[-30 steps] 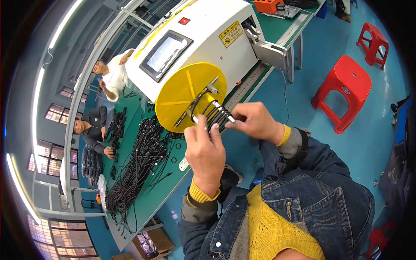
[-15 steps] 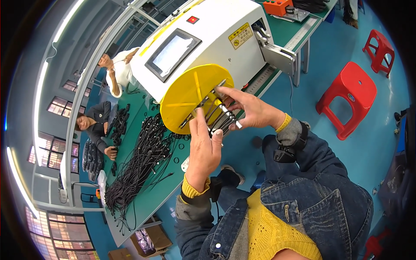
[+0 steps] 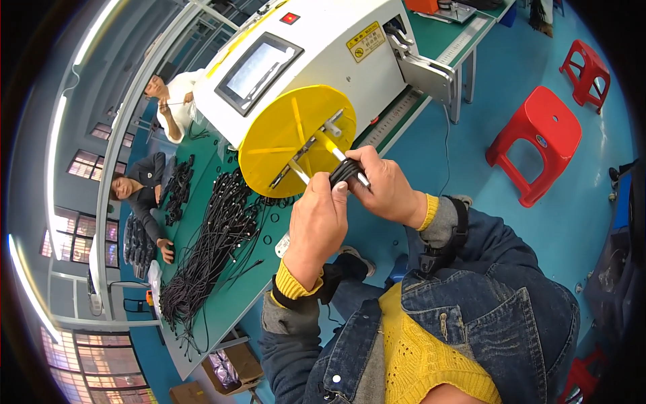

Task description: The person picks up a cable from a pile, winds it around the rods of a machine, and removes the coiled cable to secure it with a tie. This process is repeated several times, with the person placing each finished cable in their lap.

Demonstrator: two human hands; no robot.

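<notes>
A red stool (image 3: 548, 122) stands on the blue floor (image 3: 471, 165) at right, with a second red stool (image 3: 589, 59) beyond it. At lower left, an open cardboard box (image 3: 249, 363) holds a shiny purplish bundle (image 3: 223, 369), near barred windows (image 3: 111, 363).

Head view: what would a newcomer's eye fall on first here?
Probably the big yellow disc on the white machine, at upper centre. In front of it, the left hand and right hand hold a black coil. Bright red stools stand at right; dark cables heap on the green table at left.
</notes>
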